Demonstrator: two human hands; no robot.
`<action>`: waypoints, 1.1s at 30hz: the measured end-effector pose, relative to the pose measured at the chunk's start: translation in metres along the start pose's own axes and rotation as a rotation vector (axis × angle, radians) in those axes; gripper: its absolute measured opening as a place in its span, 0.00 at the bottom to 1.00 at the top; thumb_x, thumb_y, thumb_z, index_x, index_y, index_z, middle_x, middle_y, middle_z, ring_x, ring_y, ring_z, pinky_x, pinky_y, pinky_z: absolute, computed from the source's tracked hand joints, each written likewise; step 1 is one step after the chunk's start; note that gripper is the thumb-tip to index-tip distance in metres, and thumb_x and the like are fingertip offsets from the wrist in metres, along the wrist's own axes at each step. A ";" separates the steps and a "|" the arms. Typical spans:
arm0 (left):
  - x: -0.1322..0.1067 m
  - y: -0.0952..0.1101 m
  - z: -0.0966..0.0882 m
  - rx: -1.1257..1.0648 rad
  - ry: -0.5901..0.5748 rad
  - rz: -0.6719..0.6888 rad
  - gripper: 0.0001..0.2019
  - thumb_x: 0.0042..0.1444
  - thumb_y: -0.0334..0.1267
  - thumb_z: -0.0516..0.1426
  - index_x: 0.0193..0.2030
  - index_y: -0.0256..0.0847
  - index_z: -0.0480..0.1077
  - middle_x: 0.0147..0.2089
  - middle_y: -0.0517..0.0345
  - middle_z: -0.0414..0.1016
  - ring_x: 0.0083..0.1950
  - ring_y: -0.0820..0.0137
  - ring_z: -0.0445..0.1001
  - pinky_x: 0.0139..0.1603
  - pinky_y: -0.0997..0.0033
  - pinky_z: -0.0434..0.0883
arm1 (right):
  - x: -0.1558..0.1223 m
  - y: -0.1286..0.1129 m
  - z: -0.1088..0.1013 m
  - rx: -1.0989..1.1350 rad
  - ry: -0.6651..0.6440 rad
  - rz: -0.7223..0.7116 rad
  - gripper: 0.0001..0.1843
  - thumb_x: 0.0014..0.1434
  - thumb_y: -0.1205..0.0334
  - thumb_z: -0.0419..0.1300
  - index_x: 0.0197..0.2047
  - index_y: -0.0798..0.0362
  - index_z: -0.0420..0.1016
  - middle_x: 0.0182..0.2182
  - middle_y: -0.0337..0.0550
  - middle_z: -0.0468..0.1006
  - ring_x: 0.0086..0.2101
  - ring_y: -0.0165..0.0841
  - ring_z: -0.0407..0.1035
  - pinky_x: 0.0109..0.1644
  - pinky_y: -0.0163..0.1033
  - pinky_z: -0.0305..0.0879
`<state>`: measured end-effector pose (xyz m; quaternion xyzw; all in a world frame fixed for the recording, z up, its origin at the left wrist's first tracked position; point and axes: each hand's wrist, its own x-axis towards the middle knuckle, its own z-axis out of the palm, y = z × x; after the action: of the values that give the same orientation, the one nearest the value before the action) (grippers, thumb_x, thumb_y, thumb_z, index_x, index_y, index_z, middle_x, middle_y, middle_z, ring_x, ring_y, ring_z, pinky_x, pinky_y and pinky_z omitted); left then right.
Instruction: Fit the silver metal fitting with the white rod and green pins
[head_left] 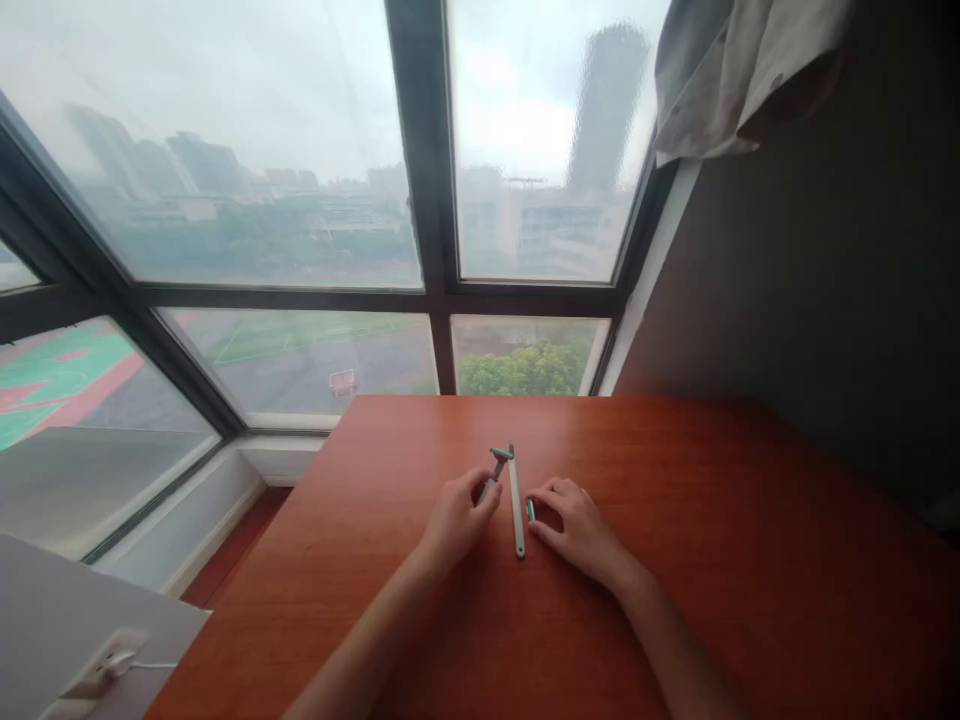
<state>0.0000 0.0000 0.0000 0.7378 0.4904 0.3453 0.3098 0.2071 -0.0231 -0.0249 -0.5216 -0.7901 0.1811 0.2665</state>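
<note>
My left hand (461, 515) is closed around the handle of a razor (498, 464), whose T-shaped head points up and away from me. To the right of it, a long, thin, pale stick (516, 505) lies on the table, with a small hole at its near end and a darker far end. The razor's head appears right beside the stick's far end; whether they touch I cannot tell. My right hand (574, 525) pinches a small flat piece with a teal edge (531, 510) between thumb and fingers. Its kind cannot be made out.
Both forearms rest over a reddish-brown wooden table (675, 450). Beyond its far edge stand large windows with dark frames (442, 300). A grey cloth (742, 80) hangs at the upper right, beside a dark wall. At the lower left, a plug with a white cord (116, 665) sits in a wall socket.
</note>
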 end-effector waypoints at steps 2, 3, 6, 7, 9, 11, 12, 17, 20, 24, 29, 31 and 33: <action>-0.003 -0.002 0.001 -0.091 0.017 -0.022 0.14 0.58 0.44 0.51 0.26 0.38 0.63 0.24 0.65 0.58 0.26 0.75 0.58 0.27 0.76 0.54 | 0.000 0.000 0.000 0.005 0.000 -0.001 0.16 0.52 0.64 0.63 0.46 0.47 0.74 0.39 0.43 0.73 0.40 0.36 0.66 0.46 0.41 0.60; -0.005 -0.004 0.002 -0.140 0.023 -0.038 0.14 0.58 0.45 0.51 0.26 0.38 0.63 0.23 0.65 0.58 0.26 0.75 0.58 0.27 0.76 0.55 | 0.000 0.001 -0.001 0.005 0.001 -0.003 0.16 0.52 0.64 0.63 0.46 0.47 0.74 0.39 0.43 0.73 0.40 0.36 0.66 0.46 0.41 0.60; -0.009 -0.006 0.006 -0.316 -0.001 -0.101 0.14 0.57 0.46 0.53 0.28 0.38 0.64 0.23 0.66 0.58 0.24 0.76 0.58 0.25 0.77 0.55 | -0.001 0.002 -0.001 0.000 0.011 -0.010 0.16 0.52 0.64 0.63 0.46 0.48 0.74 0.39 0.43 0.73 0.40 0.37 0.66 0.46 0.41 0.60; -0.011 -0.007 0.007 -0.383 -0.016 -0.122 0.13 0.57 0.47 0.54 0.30 0.38 0.65 0.23 0.66 0.58 0.23 0.76 0.58 0.24 0.77 0.55 | -0.001 0.002 -0.001 -0.001 0.015 -0.014 0.16 0.52 0.64 0.63 0.46 0.48 0.74 0.39 0.43 0.73 0.40 0.37 0.66 0.46 0.41 0.60; -0.012 -0.007 0.010 -0.516 -0.049 -0.157 0.13 0.56 0.47 0.55 0.34 0.38 0.65 0.25 0.66 0.60 0.22 0.77 0.59 0.22 0.78 0.56 | -0.001 0.003 0.000 0.001 0.024 -0.020 0.15 0.53 0.64 0.62 0.46 0.48 0.74 0.37 0.43 0.73 0.39 0.37 0.66 0.45 0.41 0.61; -0.013 -0.006 0.011 -0.630 -0.082 -0.180 0.14 0.55 0.48 0.56 0.36 0.38 0.65 0.26 0.65 0.63 0.21 0.79 0.59 0.21 0.79 0.56 | -0.001 0.004 0.001 0.012 0.041 -0.022 0.13 0.55 0.63 0.60 0.45 0.49 0.74 0.36 0.43 0.73 0.38 0.37 0.66 0.45 0.41 0.61; -0.013 -0.006 0.011 -0.672 -0.099 -0.187 0.14 0.55 0.48 0.57 0.36 0.38 0.66 0.26 0.64 0.63 0.20 0.79 0.58 0.21 0.79 0.55 | 0.000 0.004 0.002 0.020 0.053 -0.021 0.11 0.57 0.63 0.59 0.45 0.49 0.74 0.35 0.43 0.73 0.38 0.37 0.66 0.44 0.41 0.61; -0.011 -0.005 0.008 -0.741 -0.129 -0.209 0.16 0.53 0.49 0.59 0.37 0.36 0.68 0.24 0.65 0.63 0.20 0.80 0.55 0.20 0.80 0.52 | 0.001 0.008 0.004 0.052 0.107 -0.014 0.09 0.59 0.61 0.57 0.43 0.51 0.75 0.33 0.43 0.74 0.37 0.36 0.66 0.44 0.41 0.62; -0.011 -0.004 0.006 -0.743 -0.138 -0.220 0.19 0.54 0.52 0.57 0.39 0.35 0.70 0.25 0.62 0.65 0.22 0.78 0.59 0.21 0.78 0.54 | 0.001 0.009 0.004 0.063 0.129 -0.015 0.09 0.60 0.62 0.56 0.41 0.52 0.75 0.33 0.44 0.74 0.37 0.37 0.67 0.44 0.41 0.63; -0.011 -0.003 0.004 -0.732 -0.140 -0.220 0.19 0.56 0.52 0.55 0.40 0.35 0.72 0.26 0.60 0.65 0.24 0.77 0.60 0.23 0.78 0.55 | 0.001 0.008 0.003 0.078 0.164 0.000 0.09 0.60 0.61 0.55 0.41 0.53 0.75 0.33 0.45 0.74 0.36 0.37 0.67 0.43 0.42 0.63; -0.012 -0.002 0.005 -0.706 -0.119 -0.214 0.17 0.54 0.49 0.58 0.40 0.35 0.73 0.28 0.60 0.67 0.26 0.76 0.61 0.26 0.77 0.58 | 0.001 0.003 0.000 0.201 0.211 0.037 0.10 0.60 0.61 0.56 0.41 0.54 0.76 0.33 0.45 0.75 0.35 0.36 0.68 0.41 0.41 0.64; -0.013 0.000 0.005 -0.710 -0.103 -0.199 0.16 0.53 0.48 0.60 0.40 0.36 0.73 0.28 0.59 0.67 0.28 0.75 0.62 0.28 0.77 0.60 | 0.002 0.000 -0.002 0.337 0.210 0.064 0.11 0.59 0.59 0.57 0.42 0.53 0.76 0.35 0.45 0.76 0.34 0.35 0.69 0.38 0.39 0.65; -0.013 0.002 0.005 -0.720 -0.093 -0.181 0.16 0.52 0.47 0.61 0.41 0.36 0.73 0.29 0.59 0.68 0.29 0.74 0.63 0.31 0.76 0.61 | 0.002 -0.004 -0.003 0.503 0.181 0.095 0.13 0.58 0.57 0.59 0.45 0.53 0.75 0.35 0.44 0.76 0.34 0.33 0.69 0.37 0.37 0.66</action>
<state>0.0016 -0.0138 -0.0036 0.5502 0.3864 0.4326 0.6006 0.2058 -0.0231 -0.0199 -0.4896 -0.6676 0.3367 0.4485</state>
